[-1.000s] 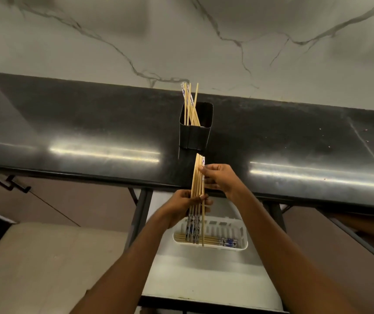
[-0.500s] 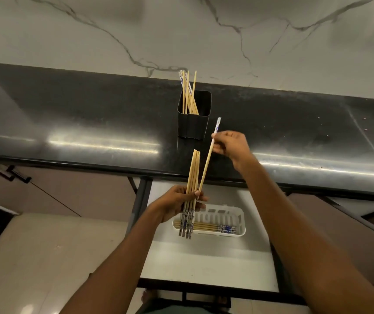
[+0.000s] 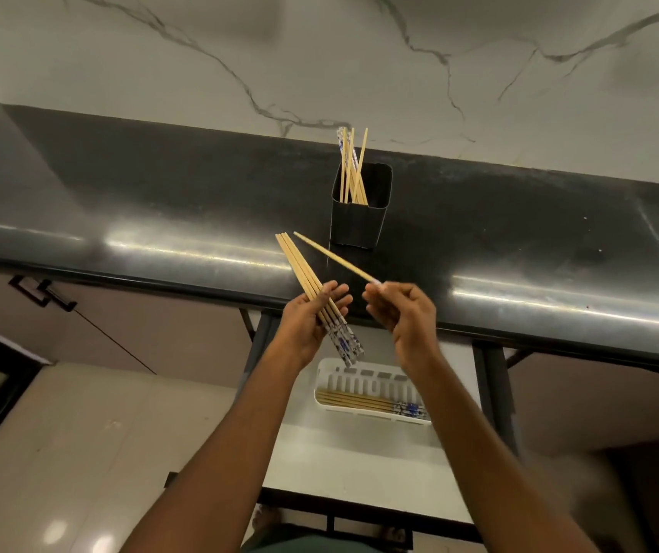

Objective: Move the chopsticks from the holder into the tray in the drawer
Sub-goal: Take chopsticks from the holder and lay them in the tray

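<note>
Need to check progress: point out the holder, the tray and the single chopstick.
holder (image 3: pixel 359 223), head view, front wall.
tray (image 3: pixel 333 371), head view, left rim.
single chopstick (image 3: pixel 331 255), head view, mid-shaft, held by right hand (image 3: pixel 403 317).

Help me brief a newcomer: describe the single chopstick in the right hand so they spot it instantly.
Start at the black holder on the dark counter. Just before it, the right hand pinches the single chopstick, pointing up-left. Unlike the bundle in the left hand, it stands alone.

Dim, warm indoor light. Streaks of glare along the glossy counter (image 3: pixel 184 249) edge. Wide-angle bending at frame edges. Soft blur lower right, over the forearm.
</note>
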